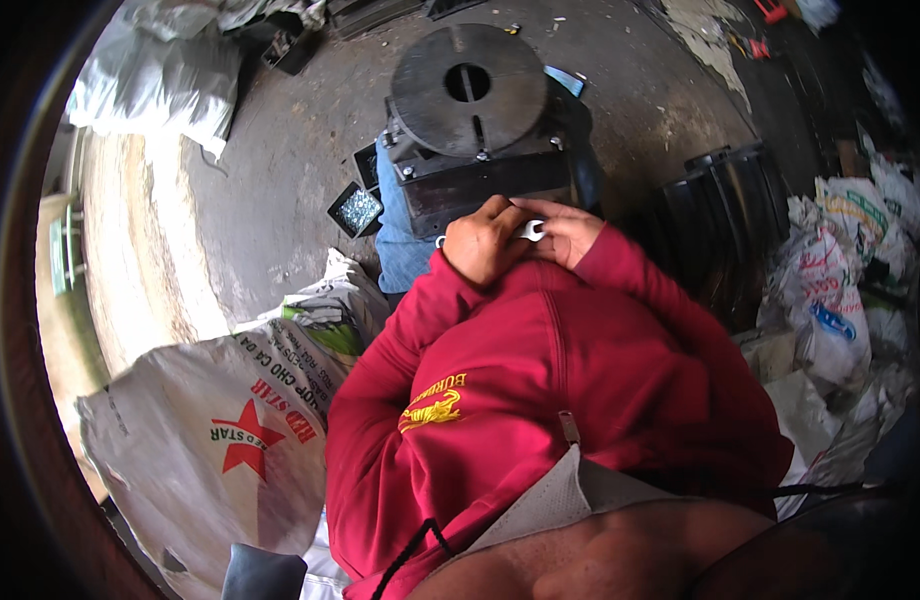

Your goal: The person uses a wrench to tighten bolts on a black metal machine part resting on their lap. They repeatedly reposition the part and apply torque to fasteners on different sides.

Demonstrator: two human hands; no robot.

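My left hand (479, 243) is closed around a wrench (532, 231), which lies crosswise in front of my chest. The silver open jaw sticks out on the right of the fist, and a bit of the other end shows at the left. Against its fingertips, my right hand (574, 233) is bent inward, beside the open jaw. Its fingers are partly hidden, and what they hold cannot be made out. Just beyond both hands stands a dark metal fixture (420, 90): a slotted round plate with a central hole, mounted on a square block with corner bolts.
Left of the fixture, a small black tray (342, 218) holds shiny small metal pieces, with another dark tray behind it. A large white sack (160, 420) fills the left side. Crumpled bags (825, 300) and black ribbed parts (730, 200) lie on the right.
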